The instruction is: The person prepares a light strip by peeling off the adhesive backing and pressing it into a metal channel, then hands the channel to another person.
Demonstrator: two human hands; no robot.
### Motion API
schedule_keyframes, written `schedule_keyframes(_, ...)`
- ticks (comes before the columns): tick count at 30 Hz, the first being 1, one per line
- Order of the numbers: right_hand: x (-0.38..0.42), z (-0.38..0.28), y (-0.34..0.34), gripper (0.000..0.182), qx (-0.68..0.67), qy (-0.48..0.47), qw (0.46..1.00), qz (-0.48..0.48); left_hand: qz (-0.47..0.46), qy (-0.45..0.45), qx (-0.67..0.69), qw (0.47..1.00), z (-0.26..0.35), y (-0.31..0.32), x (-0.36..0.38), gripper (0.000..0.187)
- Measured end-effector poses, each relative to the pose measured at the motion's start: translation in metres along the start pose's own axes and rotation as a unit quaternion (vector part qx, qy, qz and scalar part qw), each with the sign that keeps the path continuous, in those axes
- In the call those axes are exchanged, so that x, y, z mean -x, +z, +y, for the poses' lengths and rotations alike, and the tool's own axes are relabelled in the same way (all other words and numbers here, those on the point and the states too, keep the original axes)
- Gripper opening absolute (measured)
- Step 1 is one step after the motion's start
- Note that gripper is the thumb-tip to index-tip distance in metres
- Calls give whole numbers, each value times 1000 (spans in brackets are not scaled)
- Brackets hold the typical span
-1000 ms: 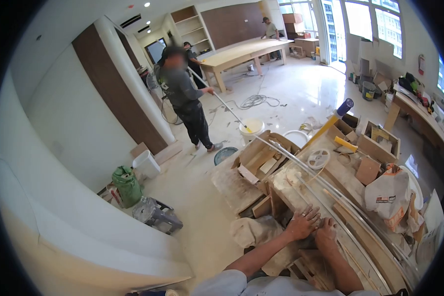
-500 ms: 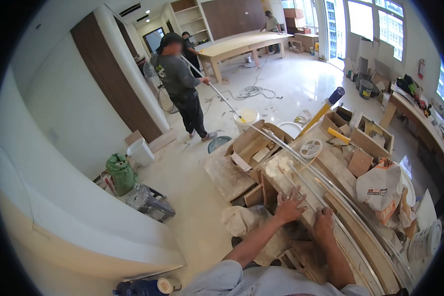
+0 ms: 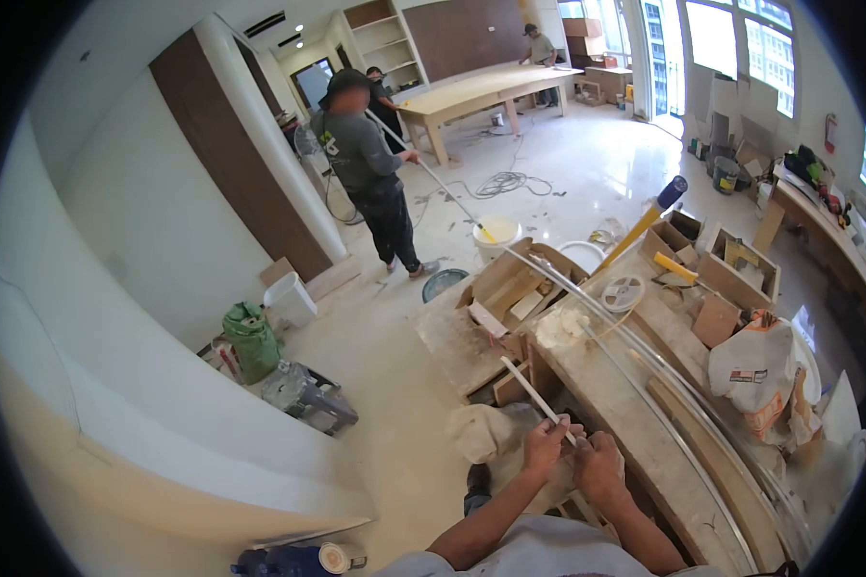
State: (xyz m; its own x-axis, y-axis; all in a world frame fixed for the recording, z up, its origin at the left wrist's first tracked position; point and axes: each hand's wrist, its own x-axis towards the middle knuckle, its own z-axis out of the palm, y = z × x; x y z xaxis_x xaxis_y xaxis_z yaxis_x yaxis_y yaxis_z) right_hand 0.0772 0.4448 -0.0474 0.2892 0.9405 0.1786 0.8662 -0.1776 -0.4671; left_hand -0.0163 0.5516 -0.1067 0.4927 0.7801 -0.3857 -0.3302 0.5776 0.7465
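Observation:
A thin white strip point(image 3: 527, 385) points away from me, tilted, above the gap beside the dusty workbench. My left hand point(image 3: 546, 448) is closed around it near its lower end. Close beside it, my right hand point(image 3: 600, 469) is closed at that same lower end; its fingers partly hide what they grip. The dusty board top point(image 3: 592, 385) of the bench lies just right of and beyond my hands. Long pale metal strips point(image 3: 659, 413) run along it. A crumpled beige cloth bag point(image 3: 481, 433) is left of my left hand.
Open wooden boxes point(image 3: 731, 279), a white printed sack point(image 3: 746, 370) and a yellow-handled tool point(image 3: 645, 221) crowd the bench. A person point(image 3: 361, 154) stands ahead with a long pole over a white bucket point(image 3: 497, 236). Two others are by a large table point(image 3: 481, 91). A green sack point(image 3: 252, 344) stands left.
My hands were spread on the board and metal strips. They have come back toward me and closed, with the white strip now held up between them. The view has shifted slightly.

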Motion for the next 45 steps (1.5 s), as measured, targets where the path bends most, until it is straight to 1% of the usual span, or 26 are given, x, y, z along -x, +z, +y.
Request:
schedule_keyframes(2, 1, -12, -1, 18, -33, 4, 999, 0, 30, -51, -36, 998, 21, -12, 6, 26)
schedule_keyframes(3, -1, -19, -4, 18, -63, 5, 998, 0, 27, -50, -40, 998, 26, -18, 5, 26)
schedule_keyframes(5, 0, -30, -8, 17, -94, 7, 996, 6, 22, -62, 25, 998, 36, -37, 5, 21)
schedule_keyframes(7, 9, -21, -8, 20, -121, 118, 970, -177, 26, -63, 27, 997, 49, -51, -2, 20)
schedule_keyframes(8, 20, -6, 8, 20, -121, 119, 970, -172, 36, -68, 33, 996, 55, -59, -4, 20)
schedule_keyframes(10, 37, 20, 43, 30, -283, 205, 903, -249, 37, -61, 43, 996, 66, -82, -21, 17)
schedule_keyframes(12, 35, -22, 15, 33, -296, 232, 892, -251, 44, -65, 57, 995, 81, -101, -24, 14)
schedule_keyframes(13, 29, -44, 4, 37, -309, 253, 882, -251, 38, -54, 49, 997, 100, -107, -24, 13)
schedule_keyframes(14, 21, -58, 7, 37, -307, 260, 880, -253, 33, -44, 42, 998, 117, -113, -24, 13)
schedule_keyframes(15, 14, -71, 12, 38, -288, 223, 899, -242, 35, -53, 45, 997, 128, -120, -25, 13)
schedule_keyframes(16, 6, -83, 18, 40, -268, 184, 918, -228, 42, -32, 26, 998, 141, -125, -27, 16)
schedule_keyframes(17, -5, -97, 21, 40, -267, 190, 917, -228, 47, -9, 7, 999, 154, -131, -31, 19)
schedule_keyframes(18, -16, -111, 25, 40, -267, 188, 916, -234, 46, -14, 8, 999, 168, -137, -34, 19)
schedule_keyframes(20, -32, -136, 39, 41, -268, 190, 913, -241, 58, 17, -35, 998, 195, -154, -39, 14)
schedule_keyframes(23, -57, -171, 58, 42, -273, 178, 913, -247, 74, 42, -38, 996, 229, -171, -42, 16)
schedule_keyframes(25, -73, -195, 68, 43, -286, 217, 895, -264, 80, 57, -39, 994, 246, -185, -40, 16)
schedule_keyframes(28, -87, -205, 95, 43, -326, 213, 886, -252, 34, 71, -46, 996, 252, -204, -40, 17)
schedule_keyframes(32, -105, -225, 104, 41, -339, 215, 884, -240, 10, 42, -31, 999, 260, -209, -26, 18)
schedule_keyframes(34, -109, -222, 115, 39, -322, 187, 899, -232, 3, 30, -20, 999, 261, -213, -25, 19)
schedule_keyframes(36, -116, -228, 112, 39, -334, 208, 889, -234, -35, 64, -12, 997, 276, -208, -34, 19)
schedule_keyframes(38, -132, -228, 106, 39, -347, 228, 882, -225, -42, 56, -11, 998, 286, -202, -45, 20)
schedule_keyframes(40, -146, -226, 101, 39, -354, 215, 886, -207, -47, 45, -16, 998, 295, -194, -57, 20)
schedule_keyframes(42, -163, -225, 94, 40, -377, 209, 880, -199, -64, 76, -10, 995, 306, -185, -72, 21)
schedule_keyframes(43, -172, -224, 92, 41, -395, 198, 877, -191, -62, 75, -14, 995, 314, -182, -79, 21)
schedule_keyframes(44, -181, -223, 92, 41, -398, 196, 875, -192, -87, 83, 26, 992, 325, -178, -85, 22)
schedule_keyframes(45, -190, -222, 91, 40, -421, 205, 860, -204, -112, 92, 66, 987, 334, -176, -90, 22)
